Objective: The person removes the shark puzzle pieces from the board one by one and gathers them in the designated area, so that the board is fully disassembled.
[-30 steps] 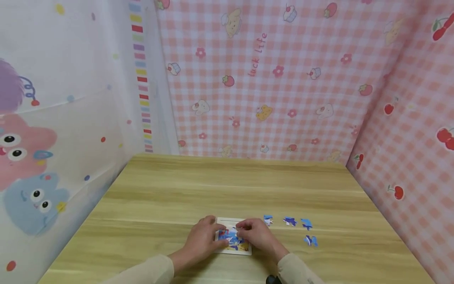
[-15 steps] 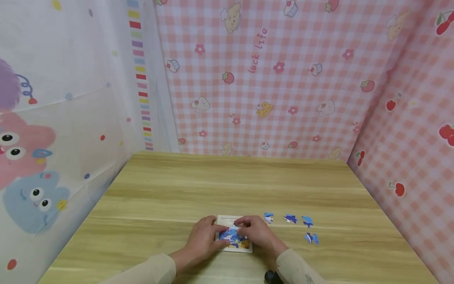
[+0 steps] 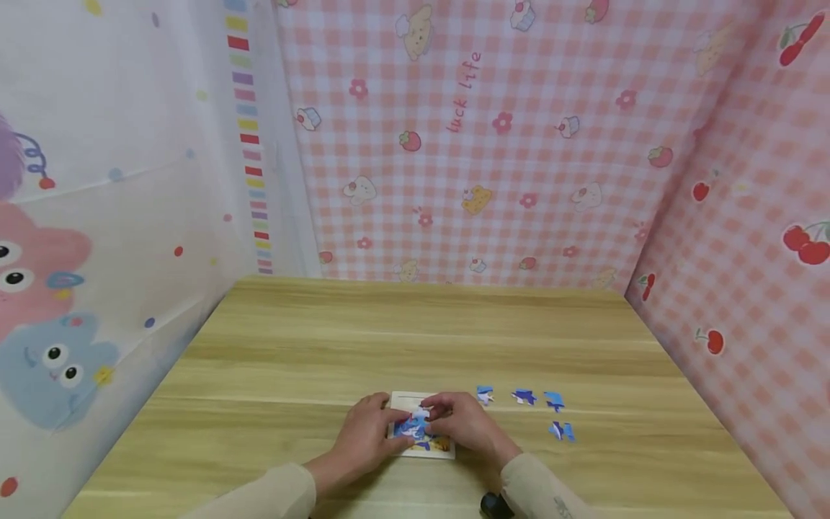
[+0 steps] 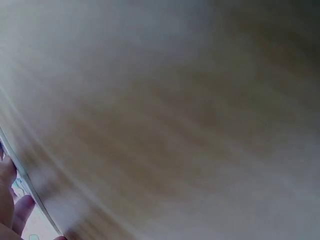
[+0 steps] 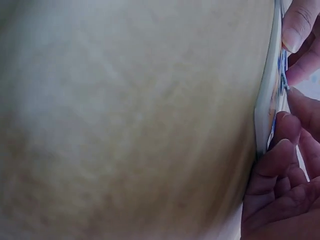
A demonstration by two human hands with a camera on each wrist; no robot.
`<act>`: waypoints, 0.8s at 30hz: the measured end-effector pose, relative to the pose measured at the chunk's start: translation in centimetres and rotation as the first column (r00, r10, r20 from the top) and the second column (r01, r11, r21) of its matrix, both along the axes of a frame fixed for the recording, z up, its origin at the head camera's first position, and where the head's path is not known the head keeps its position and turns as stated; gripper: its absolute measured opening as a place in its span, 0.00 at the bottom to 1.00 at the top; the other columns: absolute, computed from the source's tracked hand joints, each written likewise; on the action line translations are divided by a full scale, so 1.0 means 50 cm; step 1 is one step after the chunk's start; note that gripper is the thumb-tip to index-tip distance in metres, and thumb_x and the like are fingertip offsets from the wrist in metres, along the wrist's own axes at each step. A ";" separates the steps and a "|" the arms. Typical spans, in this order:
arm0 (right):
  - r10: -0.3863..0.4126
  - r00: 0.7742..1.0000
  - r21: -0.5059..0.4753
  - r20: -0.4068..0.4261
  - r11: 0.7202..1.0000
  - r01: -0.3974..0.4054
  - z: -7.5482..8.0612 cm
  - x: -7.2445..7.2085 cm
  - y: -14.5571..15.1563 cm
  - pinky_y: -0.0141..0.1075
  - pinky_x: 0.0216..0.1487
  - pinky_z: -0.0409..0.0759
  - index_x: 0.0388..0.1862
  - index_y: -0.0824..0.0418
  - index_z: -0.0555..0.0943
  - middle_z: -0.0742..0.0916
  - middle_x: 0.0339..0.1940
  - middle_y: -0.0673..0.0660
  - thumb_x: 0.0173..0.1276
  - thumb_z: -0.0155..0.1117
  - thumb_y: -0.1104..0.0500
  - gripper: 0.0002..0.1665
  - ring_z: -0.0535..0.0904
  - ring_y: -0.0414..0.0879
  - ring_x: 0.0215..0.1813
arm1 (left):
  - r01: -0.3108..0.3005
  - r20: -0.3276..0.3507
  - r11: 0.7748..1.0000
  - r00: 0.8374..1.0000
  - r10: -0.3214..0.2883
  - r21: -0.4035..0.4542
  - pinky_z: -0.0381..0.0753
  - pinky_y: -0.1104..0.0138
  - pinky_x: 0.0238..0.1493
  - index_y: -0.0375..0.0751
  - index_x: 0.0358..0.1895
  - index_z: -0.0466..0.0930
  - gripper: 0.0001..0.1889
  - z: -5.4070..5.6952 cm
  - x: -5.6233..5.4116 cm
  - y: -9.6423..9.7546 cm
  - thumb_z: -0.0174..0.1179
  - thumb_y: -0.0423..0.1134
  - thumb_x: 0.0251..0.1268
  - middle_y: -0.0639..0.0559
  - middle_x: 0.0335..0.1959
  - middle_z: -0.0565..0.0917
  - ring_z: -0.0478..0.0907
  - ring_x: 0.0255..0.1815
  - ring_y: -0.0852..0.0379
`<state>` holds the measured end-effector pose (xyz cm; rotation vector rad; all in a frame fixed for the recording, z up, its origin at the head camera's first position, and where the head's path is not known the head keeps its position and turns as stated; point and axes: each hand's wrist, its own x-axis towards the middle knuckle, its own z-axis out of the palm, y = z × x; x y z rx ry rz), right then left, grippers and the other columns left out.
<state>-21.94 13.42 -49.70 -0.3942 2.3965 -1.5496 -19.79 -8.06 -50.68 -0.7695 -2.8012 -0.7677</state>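
Observation:
A small white-framed jigsaw board (image 3: pixel 403 398) with a blue sea picture lies near the table's front edge. My left hand (image 3: pixel 363 435) holds its left side, thumb and index finger reaching onto the picture. From the right, my right hand (image 3: pixel 476 429) reaches over the board and pinches a puzzle piece (image 5: pixel 284 81) against the picture; the fingers cover most of it. The right wrist view shows the board's pale rim (image 5: pixel 263 100) edge-on with fingers of both hands at it. In the left wrist view, left fingertips (image 4: pixel 24 207) lie over the frame.
Several loose blue puzzle pieces lie right of the board, among them a dark blue one (image 3: pixel 524 397) and a lower one (image 3: pixel 562 431). A black object (image 3: pixel 496 506) sits by the right sleeve. Patterned curtains (image 3: pixel 519 166) stand at the table's back and sides.
The head view has shifted slightly. My right fingers move a little over the board's upper part, while the left hand keeps its hold. The loose pieces stay where they were.

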 end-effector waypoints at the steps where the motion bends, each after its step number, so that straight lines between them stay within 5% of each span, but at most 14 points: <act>1: -0.003 1.000 -0.002 0.004 1.000 0.003 -0.001 0.000 -0.002 0.34 0.39 0.80 0.50 0.66 0.84 0.85 0.34 0.53 0.58 0.72 0.69 0.20 0.79 0.43 0.38 | -0.003 -0.001 1.000 1.000 0.003 -0.001 0.68 0.43 0.62 0.44 0.51 0.87 0.22 -0.001 0.000 -0.001 0.71 0.51 0.56 0.32 0.58 0.77 0.73 0.60 0.35; 24: -0.053 0.998 -0.002 0.024 0.999 0.053 0.005 0.005 0.002 0.34 0.38 0.79 0.52 0.65 0.83 0.85 0.34 0.53 0.58 0.73 0.68 0.21 0.79 0.44 0.37 | 0.003 0.011 1.000 1.000 -0.003 -0.010 0.68 0.41 0.62 0.45 0.52 0.86 0.22 0.003 0.003 -0.004 0.71 0.52 0.56 0.32 0.58 0.77 0.73 0.60 0.35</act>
